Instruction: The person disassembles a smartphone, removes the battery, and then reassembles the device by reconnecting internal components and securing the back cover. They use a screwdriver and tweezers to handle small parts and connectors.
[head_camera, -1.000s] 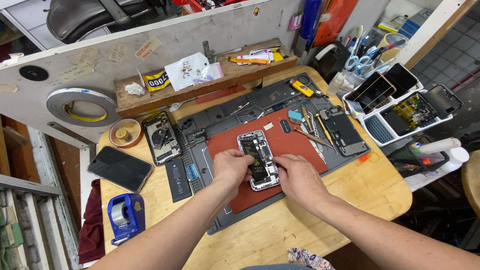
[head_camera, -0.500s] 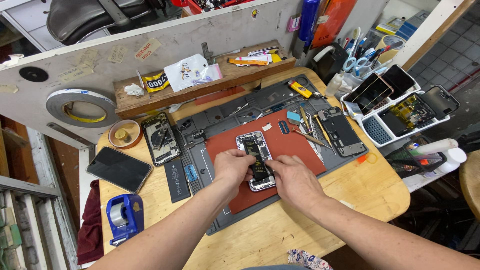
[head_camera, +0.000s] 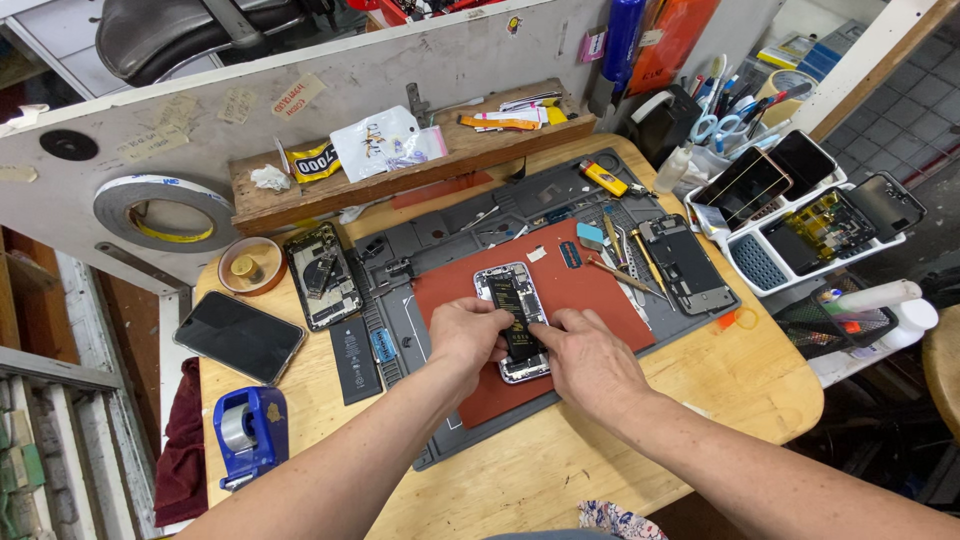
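1. Both hands have closed in on the opened phone (head_camera: 511, 318) since a second ago; the left hand (head_camera: 466, 335) now lies against its left edge, fingers curled together on the frame, steadying it.
2. The right hand (head_camera: 588, 362) has slid toward the phone's near end, fingertips pressed together on the black battery (head_camera: 520, 325) inside the shell; the work looks to have moved from positioning to pressing or prying at the battery.
3. The phone sits face-open at the middle of the red mat (head_camera: 590, 290), which lies on a grey work mat (head_camera: 440, 255); it has barely shifted.
4. Open room: bare red mat to the right of the phone, bare wood on the near side of the table (head_camera: 700, 400).
5. Crowded edges: tweezers and picks (head_camera: 625, 255) far right, a second stripped phone (head_camera: 688, 262) beyond them, a loose battery (head_camera: 355, 358) left.
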